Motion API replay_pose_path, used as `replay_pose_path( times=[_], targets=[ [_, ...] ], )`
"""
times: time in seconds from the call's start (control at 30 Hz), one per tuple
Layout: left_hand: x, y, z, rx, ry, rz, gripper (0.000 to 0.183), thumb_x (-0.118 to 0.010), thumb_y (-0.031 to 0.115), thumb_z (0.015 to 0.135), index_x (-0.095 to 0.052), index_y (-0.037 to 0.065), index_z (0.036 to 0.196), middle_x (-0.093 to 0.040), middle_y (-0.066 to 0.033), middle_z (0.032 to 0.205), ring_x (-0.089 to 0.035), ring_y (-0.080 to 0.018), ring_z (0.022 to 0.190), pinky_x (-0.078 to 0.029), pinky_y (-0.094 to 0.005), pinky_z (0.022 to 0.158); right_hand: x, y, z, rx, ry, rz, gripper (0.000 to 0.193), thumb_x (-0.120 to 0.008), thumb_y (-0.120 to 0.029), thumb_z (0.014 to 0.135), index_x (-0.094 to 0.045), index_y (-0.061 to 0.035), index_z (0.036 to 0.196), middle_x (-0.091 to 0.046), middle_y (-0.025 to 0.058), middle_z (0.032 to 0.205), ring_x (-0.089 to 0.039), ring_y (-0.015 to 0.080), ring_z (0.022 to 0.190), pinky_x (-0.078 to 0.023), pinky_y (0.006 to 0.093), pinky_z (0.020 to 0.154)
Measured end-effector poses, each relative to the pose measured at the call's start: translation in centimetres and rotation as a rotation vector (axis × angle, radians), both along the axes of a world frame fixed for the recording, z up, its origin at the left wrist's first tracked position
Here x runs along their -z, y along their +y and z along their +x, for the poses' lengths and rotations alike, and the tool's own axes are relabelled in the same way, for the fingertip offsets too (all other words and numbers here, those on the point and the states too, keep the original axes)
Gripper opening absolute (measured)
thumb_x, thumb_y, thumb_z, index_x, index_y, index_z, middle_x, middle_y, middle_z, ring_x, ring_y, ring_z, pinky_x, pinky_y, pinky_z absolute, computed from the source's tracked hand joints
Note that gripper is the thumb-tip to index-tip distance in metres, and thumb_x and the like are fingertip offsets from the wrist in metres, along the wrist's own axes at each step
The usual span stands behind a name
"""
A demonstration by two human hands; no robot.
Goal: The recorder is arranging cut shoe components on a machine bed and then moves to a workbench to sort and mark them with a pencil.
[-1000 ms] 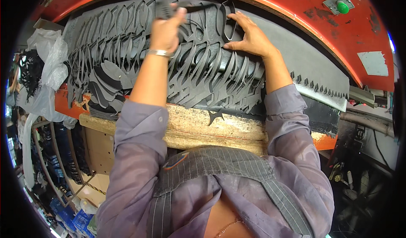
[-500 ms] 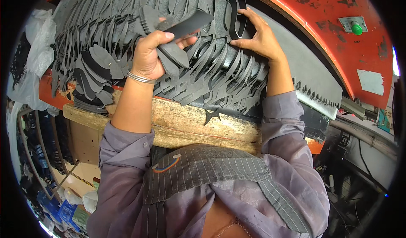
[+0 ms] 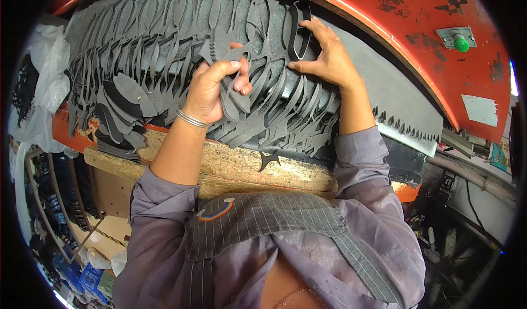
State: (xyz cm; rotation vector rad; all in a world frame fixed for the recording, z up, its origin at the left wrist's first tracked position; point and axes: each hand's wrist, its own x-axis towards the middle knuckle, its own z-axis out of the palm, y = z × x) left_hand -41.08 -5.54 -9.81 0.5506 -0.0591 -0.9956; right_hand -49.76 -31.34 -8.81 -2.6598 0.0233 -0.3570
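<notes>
My right hand (image 3: 328, 59) grips a narrow, dark cutting die (image 3: 295, 26), an elongated metal loop, with thumb and fingers at its right side. The die stands on the grey sheet material (image 3: 379, 89), at the edge of the cut-out area. My left hand (image 3: 211, 86) is closed around several grey, leaf-shaped cut pieces (image 3: 235, 107), thumb on top and tips jutting out below. Around both hands lies the cut-up web of the sheet (image 3: 263, 128), with thin curled strips between the holes.
A pile of grey cut pieces (image 3: 118, 108) lies at the left. A worn wooden ledge (image 3: 230, 166) runs along the near edge, with a small dark scrap (image 3: 269, 159) on it. A red machine beam (image 3: 406, 40) with a green button (image 3: 461, 44) arches over the far right.
My left hand has turned and moved slightly right and down; the broad dark strip that jutted from it no longer shows. My right hand and the die have shifted a little left and down.
</notes>
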Motion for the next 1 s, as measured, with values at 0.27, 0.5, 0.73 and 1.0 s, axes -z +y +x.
replay_pose_path(
  times=[0.27, 0.5, 0.73, 1.0],
  targets=[
    [-2.7, 0.1, 0.7, -0.034, -0.268, 0.251, 0.030, -0.063, 0.014, 0.088, -0.055, 0.000, 0.113, -0.058, -0.0037, 0.081, -0.059, -0.0176, 0.073, -0.051, -0.0321, 0.065, -3.3, 1.4, -1.2, 0.084, 0.047, 0.040, 0.095, -0.086, -0.035, 0.059, -0.041, -0.0101, 0.139, -0.049, 0.0201, 0.133, -0.043, 0.0343, 0.128, -0.032, 0.0432, 0.107],
    [-9.9, 2.8, 4.8, -0.451, -0.493, 0.254, 0.017, -0.063, 0.017, 0.090, -0.054, 0.006, 0.100, -0.060, -0.0072, 0.086, -0.060, -0.0161, 0.074, -0.052, -0.0291, 0.064, -14.1, 0.2, -7.8, 0.579, -1.094, 0.078, 0.041, -0.070, -0.016, 0.083, -0.055, -0.0024, 0.119, -0.056, 0.0123, 0.117, -0.053, 0.0243, 0.107, -0.041, 0.0353, 0.094],
    [-16.6, 0.3, 5.7, -1.452, -1.638, 0.345, 0.020, -0.062, 0.023, 0.092, -0.057, 0.004, 0.090, -0.061, -0.0030, 0.075, -0.061, -0.0139, 0.072, -0.048, -0.0278, 0.064, -21.3, -3.6, -10.3, 1.047, -1.367, -0.630, 0.054, -0.054, -0.043, 0.092, -0.048, 0.0021, 0.121, -0.038, 0.0251, 0.129, -0.035, 0.0388, 0.120, -0.028, 0.0524, 0.101],
    [-14.5, 10.7, 4.6, -0.942, -1.475, 0.660, 0.031, -0.075, 0.026, 0.080, -0.062, 0.000, 0.092, -0.065, -0.0050, 0.080, -0.059, -0.0119, 0.070, -0.048, -0.0280, 0.067, -14.3, 2.6, -15.8, 0.764, -1.270, -0.451, 0.036, -0.059, -0.020, 0.090, -0.052, 0.0024, 0.117, -0.048, 0.0213, 0.123, -0.043, 0.0326, 0.117, -0.033, 0.0427, 0.102]
  ],
)
